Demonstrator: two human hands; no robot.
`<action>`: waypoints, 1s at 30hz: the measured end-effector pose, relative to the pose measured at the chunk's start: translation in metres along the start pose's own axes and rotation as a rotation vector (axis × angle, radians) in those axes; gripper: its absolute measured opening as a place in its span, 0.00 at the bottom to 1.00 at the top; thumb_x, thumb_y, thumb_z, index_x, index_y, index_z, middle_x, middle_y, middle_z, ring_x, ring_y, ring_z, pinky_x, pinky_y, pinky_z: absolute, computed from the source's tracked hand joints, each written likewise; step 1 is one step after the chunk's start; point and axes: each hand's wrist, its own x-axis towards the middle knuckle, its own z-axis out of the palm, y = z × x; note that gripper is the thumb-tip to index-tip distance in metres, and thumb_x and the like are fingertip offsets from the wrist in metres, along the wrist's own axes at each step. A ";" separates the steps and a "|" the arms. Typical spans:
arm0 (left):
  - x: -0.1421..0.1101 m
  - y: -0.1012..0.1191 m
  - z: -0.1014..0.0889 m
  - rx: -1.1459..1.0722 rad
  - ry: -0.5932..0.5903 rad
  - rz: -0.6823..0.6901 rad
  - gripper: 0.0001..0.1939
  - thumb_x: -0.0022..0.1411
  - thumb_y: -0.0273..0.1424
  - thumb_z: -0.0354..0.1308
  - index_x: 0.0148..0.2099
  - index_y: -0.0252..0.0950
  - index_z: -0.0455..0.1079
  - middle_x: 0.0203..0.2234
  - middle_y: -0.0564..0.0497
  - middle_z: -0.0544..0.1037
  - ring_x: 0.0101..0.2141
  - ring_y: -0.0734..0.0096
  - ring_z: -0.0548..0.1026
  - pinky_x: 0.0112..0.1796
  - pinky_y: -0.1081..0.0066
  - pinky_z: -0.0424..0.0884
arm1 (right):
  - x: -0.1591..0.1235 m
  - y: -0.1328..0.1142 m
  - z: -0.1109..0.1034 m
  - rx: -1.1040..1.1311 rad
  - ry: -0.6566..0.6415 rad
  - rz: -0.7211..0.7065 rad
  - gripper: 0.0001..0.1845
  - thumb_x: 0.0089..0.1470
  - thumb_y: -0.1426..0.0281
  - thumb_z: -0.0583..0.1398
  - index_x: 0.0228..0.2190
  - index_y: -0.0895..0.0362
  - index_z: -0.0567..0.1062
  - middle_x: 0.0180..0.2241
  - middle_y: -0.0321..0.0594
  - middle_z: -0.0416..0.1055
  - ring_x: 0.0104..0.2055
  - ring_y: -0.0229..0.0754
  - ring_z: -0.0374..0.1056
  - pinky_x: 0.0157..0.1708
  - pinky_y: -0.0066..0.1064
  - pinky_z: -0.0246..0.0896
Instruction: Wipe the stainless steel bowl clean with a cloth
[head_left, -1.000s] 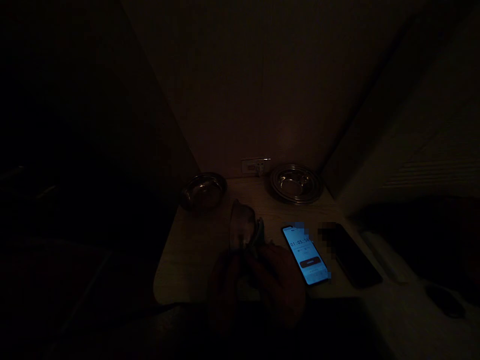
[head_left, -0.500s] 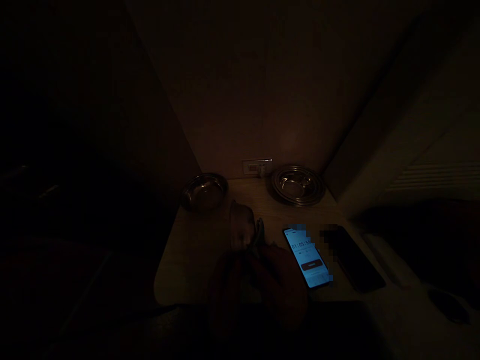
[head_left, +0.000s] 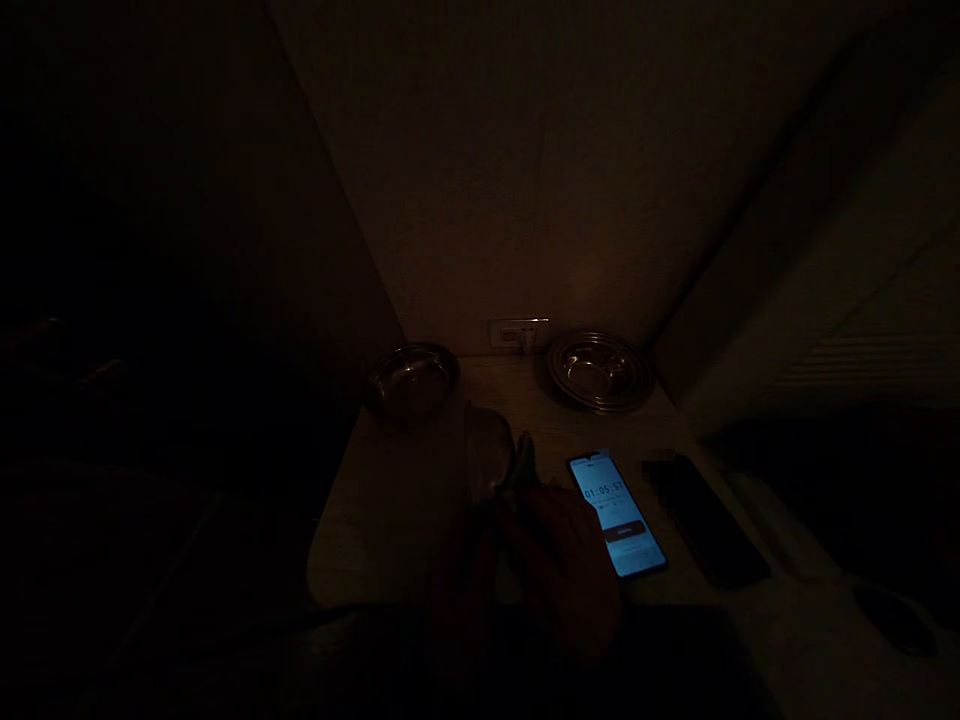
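Note:
The scene is very dark. A small metal bowl (head_left: 487, 450) is tipped on its side above the near middle of the table. My left hand (head_left: 461, 570), barely visible, is closed on the bowl's near edge. Beside it, my right hand (head_left: 570, 565) has its fingers curled round a dark greenish cloth (head_left: 527, 458), pressed against the bowl's right side. Where the fingertips meet the bowl is lost in shadow.
On the pale wooden table (head_left: 367, 530), a shallow metal dish (head_left: 412, 350) stands back left and stacked metal plates (head_left: 553, 385) back right. A lit phone (head_left: 634, 555) and a dark phone-like slab (head_left: 720, 525) lie right. A wall socket (head_left: 514, 333) sits behind.
Both hands and the bowl have shifted slightly to the right, and my right hand now overlaps the lit phone's left edge. The picture has become darker.

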 end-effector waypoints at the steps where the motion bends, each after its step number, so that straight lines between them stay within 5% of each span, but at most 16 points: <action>1: 0.000 0.002 0.002 -0.006 -0.010 0.011 0.14 0.61 0.35 0.54 0.47 0.34 0.69 0.42 0.46 0.74 0.38 0.69 0.74 0.39 0.65 0.72 | 0.002 0.001 -0.001 -0.010 -0.014 -0.007 0.14 0.58 0.77 0.53 0.43 0.56 0.74 0.41 0.45 0.71 0.45 0.46 0.64 0.43 0.41 0.64; 24: -0.013 0.024 0.011 -0.062 -0.044 0.020 0.15 0.63 0.36 0.52 0.50 0.35 0.66 0.46 0.46 0.71 0.42 0.66 0.72 0.42 0.61 0.71 | 0.031 0.020 -0.001 0.011 -0.149 0.002 0.17 0.56 0.75 0.52 0.46 0.58 0.72 0.44 0.50 0.69 0.45 0.49 0.64 0.40 0.41 0.62; 30: -0.013 0.024 0.011 -0.065 -0.034 0.017 0.15 0.63 0.35 0.52 0.50 0.36 0.66 0.47 0.46 0.71 0.42 0.67 0.72 0.42 0.62 0.71 | 0.012 0.006 -0.005 -0.030 -0.087 0.046 0.17 0.57 0.76 0.51 0.46 0.56 0.72 0.43 0.48 0.69 0.46 0.50 0.63 0.40 0.42 0.63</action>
